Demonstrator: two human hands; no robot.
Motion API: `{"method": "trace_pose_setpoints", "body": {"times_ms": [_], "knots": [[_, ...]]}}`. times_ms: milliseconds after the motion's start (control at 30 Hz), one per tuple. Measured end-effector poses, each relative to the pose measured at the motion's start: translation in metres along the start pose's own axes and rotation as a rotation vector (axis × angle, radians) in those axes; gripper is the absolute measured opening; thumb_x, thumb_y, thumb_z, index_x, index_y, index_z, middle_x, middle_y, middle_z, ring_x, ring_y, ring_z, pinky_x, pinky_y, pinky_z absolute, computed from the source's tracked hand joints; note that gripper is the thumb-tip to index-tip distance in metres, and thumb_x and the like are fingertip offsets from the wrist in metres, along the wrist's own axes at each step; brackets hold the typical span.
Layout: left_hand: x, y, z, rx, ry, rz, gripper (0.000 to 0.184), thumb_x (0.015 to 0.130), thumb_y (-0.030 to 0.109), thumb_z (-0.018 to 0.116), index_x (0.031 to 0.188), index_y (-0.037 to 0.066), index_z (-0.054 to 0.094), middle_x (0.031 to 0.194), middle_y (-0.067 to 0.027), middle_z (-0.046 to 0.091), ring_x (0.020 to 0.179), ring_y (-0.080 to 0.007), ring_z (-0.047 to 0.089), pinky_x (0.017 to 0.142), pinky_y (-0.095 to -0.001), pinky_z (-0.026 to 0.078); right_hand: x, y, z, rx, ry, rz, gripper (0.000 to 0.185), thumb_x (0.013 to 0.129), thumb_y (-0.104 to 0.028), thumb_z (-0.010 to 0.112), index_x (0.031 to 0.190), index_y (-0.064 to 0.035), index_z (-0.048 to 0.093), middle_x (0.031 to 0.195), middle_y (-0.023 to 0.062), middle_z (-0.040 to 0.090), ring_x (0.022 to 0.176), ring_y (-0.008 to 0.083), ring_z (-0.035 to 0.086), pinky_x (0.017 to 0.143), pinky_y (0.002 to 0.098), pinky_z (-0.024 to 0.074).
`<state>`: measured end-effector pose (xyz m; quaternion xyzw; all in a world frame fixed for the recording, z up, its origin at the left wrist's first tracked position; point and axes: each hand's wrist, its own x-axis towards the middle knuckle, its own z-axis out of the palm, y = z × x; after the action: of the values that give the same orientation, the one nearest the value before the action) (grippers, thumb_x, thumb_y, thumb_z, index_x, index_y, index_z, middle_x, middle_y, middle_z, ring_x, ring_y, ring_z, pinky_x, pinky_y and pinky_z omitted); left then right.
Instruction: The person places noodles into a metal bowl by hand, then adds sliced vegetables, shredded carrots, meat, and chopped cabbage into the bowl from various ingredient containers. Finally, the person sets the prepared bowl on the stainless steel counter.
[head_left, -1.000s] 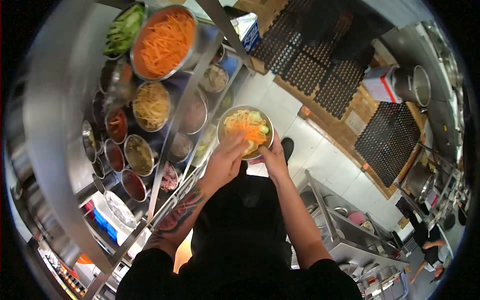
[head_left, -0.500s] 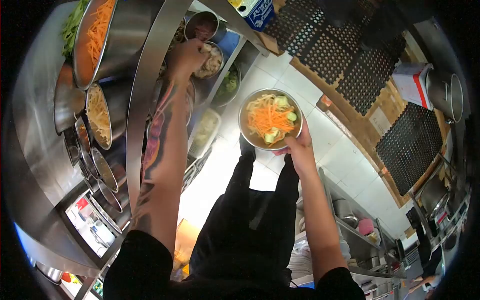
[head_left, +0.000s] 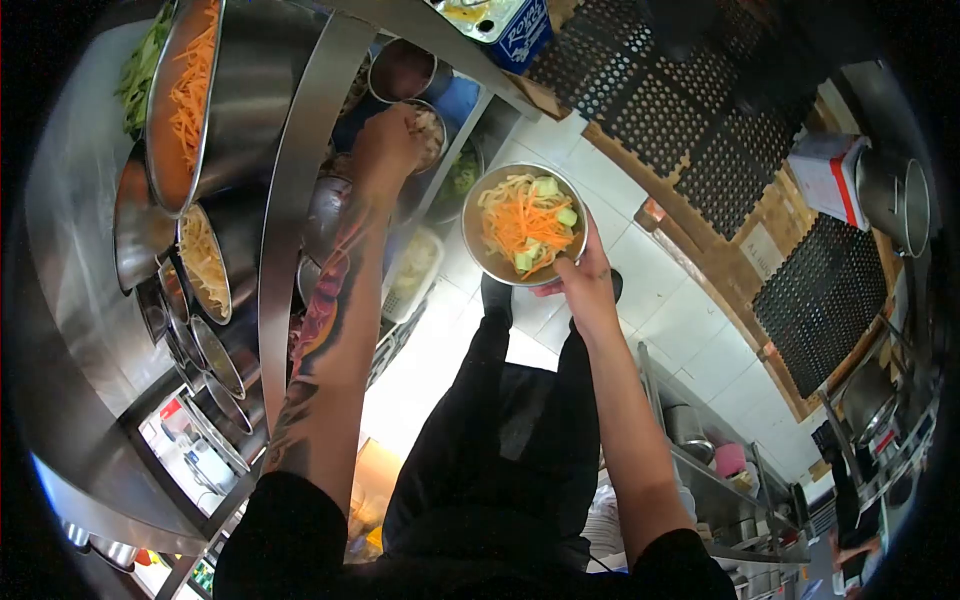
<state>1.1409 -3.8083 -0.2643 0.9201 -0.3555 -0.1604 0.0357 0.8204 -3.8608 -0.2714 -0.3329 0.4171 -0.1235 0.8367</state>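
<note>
In my right hand (head_left: 588, 285) is a round metal bowl (head_left: 473, 222), gripped at its lower right rim. It holds noodles (head_left: 496, 205), shredded carrot (head_left: 518, 226) and pale green chunks (head_left: 566, 216). My left hand (head_left: 388, 142) reaches under the steel shelf, at a small metal container of pale pieces (head_left: 430, 136). The left fingers are curled down at the container's edge; their tips are partly hidden, and I cannot make out what they hold. Just above stands another metal container (head_left: 404, 70) with dark reddish contents.
A steel shelf edge (head_left: 285, 200) runs beside my left arm. On it stand tubs of carrot shreds (head_left: 193, 110) and pale shreds (head_left: 203, 265). Below are a white basket (head_left: 415, 270) and tiled floor (head_left: 640, 270). Black rubber mats (head_left: 640, 90) lie at upper right.
My left hand has moved slightly down and right, lower at the container of pale pieces. The bowl in my right hand has shifted slightly left and up and tilted a little.
</note>
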Motion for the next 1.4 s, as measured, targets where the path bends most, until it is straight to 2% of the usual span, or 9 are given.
{"method": "trace_pose_setpoints", "body": {"times_ms": [233,467,567,633,867,933,1033,1200,1400], "knots": [[0.0,0.003,0.002,-0.132,0.157,0.218,0.02,0.078,0.015,0.07,0.096,0.006,0.067,0.094,-0.0153,0.066,0.092,-0.0376,0.064,0.078,-0.0471,0.052,0.019,-0.011,0.022,-0.045,-0.023,-0.019,0.08,0.083,0.009,0.044,0.155,-0.0143,0.02,0.132,0.017,0.055,0.082,0.0257,0.072,0.058,0.0303,0.0631],[0.006,-0.001,0.016,0.031,0.131,0.191,0.018,0.081,0.012,0.066,0.098,0.006,0.068,0.1,-0.0185,0.067,0.095,-0.0365,0.064,0.079,-0.0431,0.052,0.021,-0.005,0.027,-0.037,0.018,-0.033,0.078,0.084,0.009,0.043,0.155,-0.015,0.021,0.13,0.0177,0.055,0.079,0.0255,0.072,0.057,0.0294,0.0628],[0.002,-0.017,0.011,-0.255,0.184,0.195,0.021,0.08,0.01,0.065,0.1,0.006,0.067,0.104,-0.019,0.068,0.098,-0.0334,0.066,0.082,-0.04,0.052,0.022,-0.003,0.029,-0.034,0.02,-0.032,0.078,0.085,0.009,0.043,0.155,-0.0152,0.02,0.132,0.0176,0.054,0.08,0.0252,0.072,0.057,0.0296,0.0629],[-0.016,-0.011,-0.008,-0.295,0.167,-0.025,0.025,0.08,0.007,0.065,0.104,0.006,0.067,0.105,-0.0161,0.069,0.099,-0.0265,0.067,0.083,-0.0354,0.051,0.024,0.001,0.032,-0.024,0.012,-0.039,0.077,0.085,0.009,0.043,0.155,-0.0154,0.02,0.133,0.0177,0.053,0.081,0.0251,0.072,0.058,0.0297,0.0631],[-0.068,0.014,-0.025,-0.776,-0.13,0.209,0.022,0.084,0.004,0.06,0.106,0.005,0.067,0.104,-0.0095,0.068,0.098,-0.0204,0.064,0.084,-0.0329,0.05,0.035,0.0,0.052,0.035,0.007,-0.079,0.08,0.085,0.011,0.042,0.155,-0.0221,0.02,0.144,0.0201,0.041,0.08,0.0271,0.072,0.055,0.0288,0.0627],[-0.041,-0.008,-0.012,-0.376,0.116,0.195,0.023,0.085,0.012,0.062,0.107,0.006,0.067,0.104,-0.0132,0.07,0.097,-0.0252,0.066,0.084,-0.0362,0.052,0.035,-0.001,0.055,0.039,0.006,-0.075,0.081,0.085,0.011,0.041,0.155,-0.0221,0.02,0.144,0.0208,0.04,0.08,0.0273,0.072,0.055,0.0288,0.0629],[0.001,-0.02,-0.009,0.01,0.163,0.244,0.028,0.083,0.019,0.067,0.109,0.007,0.067,0.099,-0.0175,0.069,0.095,-0.0328,0.067,0.082,-0.0408,0.053,0.034,0.0,0.055,0.034,0.032,-0.086,0.08,0.085,0.011,0.041,0.155,-0.021,0.02,0.144,0.0209,0.041,0.079,0.0276,0.072,0.056,0.0291,0.0635],[0.011,-0.002,0.013,0.176,0.041,0.147,0.031,0.079,0.024,0.071,0.105,0.007,0.068,0.095,-0.0188,0.068,0.091,-0.0383,0.065,0.078,-0.0467,0.052,0.027,0.007,0.049,-0.01,0.05,-0.061,0.078,0.085,0.009,0.043,0.155,-0.0126,0.017,0.135,0.019,0.048,0.086,0.0285,0.072,0.059,0.0308,0.0646],[0.006,-0.005,0.005,0.137,0.124,0.194,0.024,0.078,0.024,0.07,0.091,0.004,0.067,0.09,-0.0189,0.067,0.091,-0.0383,0.065,0.077,-0.048,0.05,0.026,0.012,0.043,-0.002,0.044,-0.054,0.081,0.084,0.01,0.04,0.156,-0.0199,0.018,0.141,0.02,0.043,0.08,0.0282,0.073,0.056,0.0286,0.0635]]}}
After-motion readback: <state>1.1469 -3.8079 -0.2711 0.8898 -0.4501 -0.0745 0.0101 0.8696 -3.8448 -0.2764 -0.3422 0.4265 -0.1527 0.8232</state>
